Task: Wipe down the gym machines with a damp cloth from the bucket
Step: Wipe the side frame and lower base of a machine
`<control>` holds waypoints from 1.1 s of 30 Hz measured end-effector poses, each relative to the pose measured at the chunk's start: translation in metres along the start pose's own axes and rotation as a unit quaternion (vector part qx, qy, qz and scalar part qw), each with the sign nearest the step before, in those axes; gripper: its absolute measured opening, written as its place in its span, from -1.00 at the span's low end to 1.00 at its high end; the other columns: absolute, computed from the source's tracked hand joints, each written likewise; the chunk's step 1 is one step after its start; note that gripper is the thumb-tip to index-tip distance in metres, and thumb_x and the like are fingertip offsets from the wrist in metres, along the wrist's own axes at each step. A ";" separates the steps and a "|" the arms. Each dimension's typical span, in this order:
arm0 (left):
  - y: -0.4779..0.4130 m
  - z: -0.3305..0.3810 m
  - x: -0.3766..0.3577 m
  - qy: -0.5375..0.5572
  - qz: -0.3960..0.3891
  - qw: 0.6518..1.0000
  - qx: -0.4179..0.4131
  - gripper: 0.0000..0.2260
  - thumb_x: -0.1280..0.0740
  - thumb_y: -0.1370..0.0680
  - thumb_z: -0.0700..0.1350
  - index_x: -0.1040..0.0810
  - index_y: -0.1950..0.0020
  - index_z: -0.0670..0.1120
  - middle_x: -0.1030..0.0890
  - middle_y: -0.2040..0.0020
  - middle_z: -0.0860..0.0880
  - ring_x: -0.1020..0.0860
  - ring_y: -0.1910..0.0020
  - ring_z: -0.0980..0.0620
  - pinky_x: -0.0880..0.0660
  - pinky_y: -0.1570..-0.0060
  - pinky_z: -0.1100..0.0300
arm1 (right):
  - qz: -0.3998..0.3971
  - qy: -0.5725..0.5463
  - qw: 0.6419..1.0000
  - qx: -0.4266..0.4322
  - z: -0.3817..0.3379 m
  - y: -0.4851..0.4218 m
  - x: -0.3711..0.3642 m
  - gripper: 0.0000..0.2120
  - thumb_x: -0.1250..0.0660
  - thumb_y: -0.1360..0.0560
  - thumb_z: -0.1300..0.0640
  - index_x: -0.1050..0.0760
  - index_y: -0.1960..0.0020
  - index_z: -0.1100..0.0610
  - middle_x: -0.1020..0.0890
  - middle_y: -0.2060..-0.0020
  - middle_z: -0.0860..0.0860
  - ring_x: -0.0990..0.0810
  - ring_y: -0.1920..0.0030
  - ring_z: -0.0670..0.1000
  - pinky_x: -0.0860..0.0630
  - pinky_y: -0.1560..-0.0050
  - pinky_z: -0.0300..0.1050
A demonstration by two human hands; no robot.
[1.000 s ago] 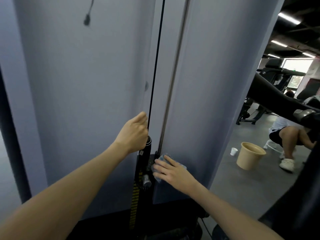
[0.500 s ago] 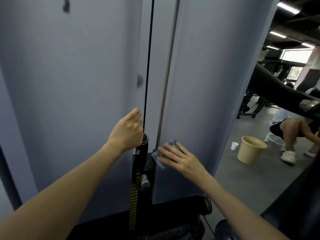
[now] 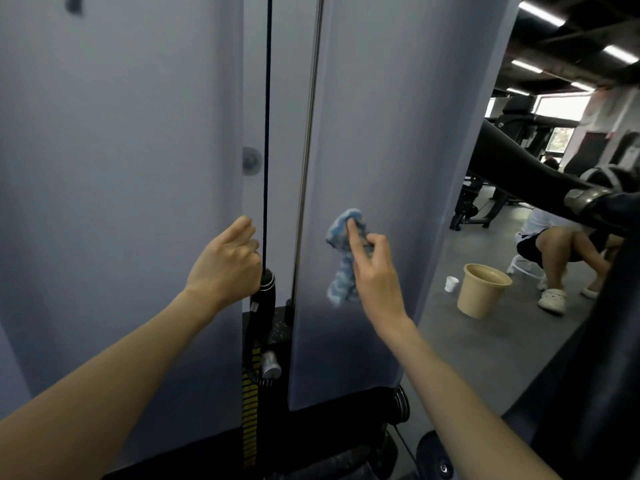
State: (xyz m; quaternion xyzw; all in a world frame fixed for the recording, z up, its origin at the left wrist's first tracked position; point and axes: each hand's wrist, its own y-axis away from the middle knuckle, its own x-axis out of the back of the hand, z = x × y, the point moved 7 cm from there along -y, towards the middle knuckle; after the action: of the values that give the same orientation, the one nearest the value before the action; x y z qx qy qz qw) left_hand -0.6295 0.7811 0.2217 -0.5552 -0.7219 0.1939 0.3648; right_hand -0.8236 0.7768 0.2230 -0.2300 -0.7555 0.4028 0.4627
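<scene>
Standing close against a tall gym machine (image 3: 381,81), the person had both bare arms stretched forward. The left hand (image 3: 227,261) sat at the inner edge of the left panel (image 3: 121,168), its fingers curled round that edge. It was just beside the thin black cable (image 3: 267,133) that ran straight up the gap between the two grey panels. Below the hand the cable ended in a black fitting (image 3: 266,294). Beneath that showed the weight stack (image 3: 250,410) with yellow labels and a metal pin knob (image 3: 270,367). A steel guide rod (image 3: 308,150) rose alongside the cable, hard by the edge of the right panel (image 3: 398,168).

The right hand (image 3: 375,275) held the cloth (image 3: 341,268), blue and white, bunched up and pinched between thumb and fingers, with the index finger lying up along it. The cloth hung in front of the right panel, at about the height of the left hand; whether it touched the panel could not be told.

Off to the right, well apart from the hands, a tan bucket (image 3: 483,289) stood on the grey floor (image 3: 467,358) with a small white cup (image 3: 451,284) just beside it. Behind them another person (image 3: 568,244) sat low, and a black padded arm (image 3: 519,168) of another machine crossed in front of that person
</scene>
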 end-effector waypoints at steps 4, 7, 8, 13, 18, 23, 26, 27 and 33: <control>0.000 0.002 0.002 0.000 -0.006 1.000 -0.003 -0.62 -0.03 -0.39 -0.29 -0.50 0.56 -0.14 -0.40 0.53 -0.08 -0.44 0.31 -0.14 -0.32 -0.27 0.03 | 0.165 -0.036 0.962 -0.213 0.051 -0.013 0.041 -0.70 -0.13 -0.60 -0.22 -0.28 0.05 0.01 -0.44 0.29 -0.04 -0.48 0.36 -0.11 -0.36 0.39 -0.24; 0.001 0.001 0.000 0.003 0.003 1.000 -0.004 -0.61 -0.02 -0.39 -0.30 -0.49 0.56 -0.15 -0.40 0.53 -0.09 -0.45 0.31 -0.14 -0.32 -0.26 0.02 | 0.199 -0.130 0.919 -0.316 0.075 -0.009 0.038 -0.97 -0.13 -0.65 0.04 -0.32 -0.05 -0.08 -0.34 0.21 -0.23 -0.39 0.24 -0.14 -0.31 0.20 -0.17; 0.001 0.000 -0.001 0.000 0.004 1.000 0.000 -0.61 -0.02 -0.39 -0.30 -0.50 0.56 -0.16 -0.41 0.52 -0.10 -0.46 0.29 -0.15 -0.31 -0.28 0.01 | 0.194 -0.187 0.908 -0.321 0.078 0.001 0.022 -0.77 -0.09 -0.65 0.18 -0.33 -0.23 -0.08 -0.32 0.11 -0.28 -0.36 0.10 -0.07 -0.32 0.10 -0.11; 0.000 0.001 0.002 0.002 0.000 1.000 0.005 -0.63 -0.04 -0.37 -0.31 -0.48 0.57 -0.15 -0.39 0.53 -0.08 -0.44 0.33 -0.14 -0.30 -0.27 0.02 | 0.171 -0.168 0.863 -0.445 0.087 0.041 -0.009 -0.58 -0.08 -0.62 0.35 -0.19 -0.47 0.32 -0.29 -0.27 0.29 -0.45 -0.08 0.19 -0.21 0.03 -0.34; -0.001 -0.001 0.000 0.001 0.008 1.000 0.003 -0.67 -0.08 -0.35 -0.33 -0.47 0.56 -0.14 -0.37 0.53 -0.07 -0.40 0.35 -0.12 -0.31 -0.25 0.03 | 0.238 -0.170 0.876 -0.384 0.080 -0.033 0.029 -0.49 -0.11 -0.62 0.30 -0.12 -0.54 0.17 -0.28 -0.30 0.22 -0.49 -0.12 0.14 -0.21 0.10 -0.46; -0.001 -0.001 0.002 -0.001 -0.006 1.000 0.004 -0.71 -0.13 -0.33 -0.32 -0.47 0.56 -0.15 -0.37 0.53 -0.07 -0.41 0.36 -0.12 -0.30 -0.24 0.04 | 0.232 -0.151 0.854 -0.441 0.096 -0.033 0.028 -0.59 -0.05 -0.64 0.27 -0.22 -0.48 0.25 -0.30 -0.32 0.25 -0.49 -0.14 0.22 -0.17 0.16 -0.40; -0.001 0.001 0.003 0.000 -0.001 1.000 -0.003 -0.69 -0.11 -0.34 -0.32 -0.46 0.57 -0.14 -0.38 0.54 -0.07 -0.42 0.36 -0.13 -0.30 -0.24 0.03 | 0.185 -0.172 0.805 -0.537 0.118 0.008 0.005 -0.63 -0.02 -0.65 0.23 -0.26 -0.44 0.28 -0.28 -0.35 0.26 -0.47 -0.18 0.25 -0.16 0.21 -0.31; -0.001 0.001 0.003 -0.001 0.000 1.000 -0.003 -0.68 -0.09 -0.35 -0.32 -0.47 0.57 -0.14 -0.38 0.53 -0.07 -0.42 0.36 -0.13 -0.30 -0.24 0.03 | 0.165 -0.175 0.791 -0.563 0.123 0.015 0.001 -0.63 -0.01 -0.66 0.22 -0.26 -0.43 0.30 -0.28 -0.36 0.26 -0.44 -0.21 0.24 -0.14 0.22 -0.30; 0.000 -0.001 0.001 -0.004 0.011 1.000 0.002 -0.63 -0.04 -0.38 -0.31 -0.49 0.55 -0.16 -0.40 0.52 -0.08 -0.43 0.33 -0.13 -0.29 -0.28 0.02 | 0.195 -0.181 0.822 -0.503 0.094 -0.050 0.041 -0.57 -0.05 -0.64 0.24 -0.14 -0.49 0.22 -0.20 -0.41 0.22 -0.43 -0.28 0.22 -0.26 0.14 -0.24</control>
State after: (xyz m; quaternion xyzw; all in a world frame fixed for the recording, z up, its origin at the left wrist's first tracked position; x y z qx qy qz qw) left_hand -0.6294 0.7816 0.2225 -0.5617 -0.7169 0.2014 0.3606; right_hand -0.9244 0.7403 0.2619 -0.4963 -0.8628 0.0826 0.0490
